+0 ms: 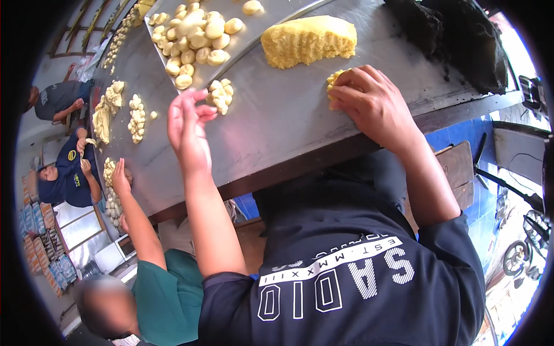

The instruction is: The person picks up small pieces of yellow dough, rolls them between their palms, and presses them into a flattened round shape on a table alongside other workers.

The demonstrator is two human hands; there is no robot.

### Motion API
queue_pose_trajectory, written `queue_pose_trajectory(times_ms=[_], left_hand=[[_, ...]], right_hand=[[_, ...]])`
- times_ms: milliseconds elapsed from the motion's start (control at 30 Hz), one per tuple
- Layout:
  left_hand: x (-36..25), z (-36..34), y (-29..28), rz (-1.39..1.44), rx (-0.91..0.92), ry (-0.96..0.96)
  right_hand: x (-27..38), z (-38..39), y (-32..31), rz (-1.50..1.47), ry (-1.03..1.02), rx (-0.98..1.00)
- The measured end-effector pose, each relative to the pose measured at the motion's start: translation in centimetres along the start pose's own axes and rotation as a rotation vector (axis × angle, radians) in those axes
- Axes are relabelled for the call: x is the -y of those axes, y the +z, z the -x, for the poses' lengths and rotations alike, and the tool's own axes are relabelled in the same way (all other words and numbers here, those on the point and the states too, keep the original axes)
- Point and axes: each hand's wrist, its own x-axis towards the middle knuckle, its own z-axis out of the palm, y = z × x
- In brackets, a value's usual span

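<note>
My right hand (372,101) rests on the metal table with its fingers curled over a small lump of yellow dough (333,86), mostly hidden beneath them. Just beyond it lies a large yellow dough block (309,41) with a rough, crumbly front side. My left hand (189,127) is raised over the table, fingers loosely apart and nothing visible in them. Right beside its fingertips is a small heap of pale dough pieces (220,96). Behind that heap, a metal tray (254,36) carries many smooth, round dough balls (196,37).
A black, crumbly mass (456,43) covers the table's right end. To my left, a person in a green shirt (173,300) works at the same table (277,127). Further along are more dough pieces (137,118), a dough lump (107,112) and two other people.
</note>
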Motion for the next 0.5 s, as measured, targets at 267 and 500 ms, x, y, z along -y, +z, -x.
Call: queue_pose_trajectory(times_ms=[267, 500], left_hand=[[0.9, -0.6, 0.9, -1.222, -0.037, 0.259], [3.8, 0.0, -2.4, -0.518, -0.067, 0.083]], right_hand=[[-0.3, 0.4, -0.7, -0.111, 0.059, 0.042], [0.2, -0.1, -0.2, 0.059, 0.101, -0.055]])
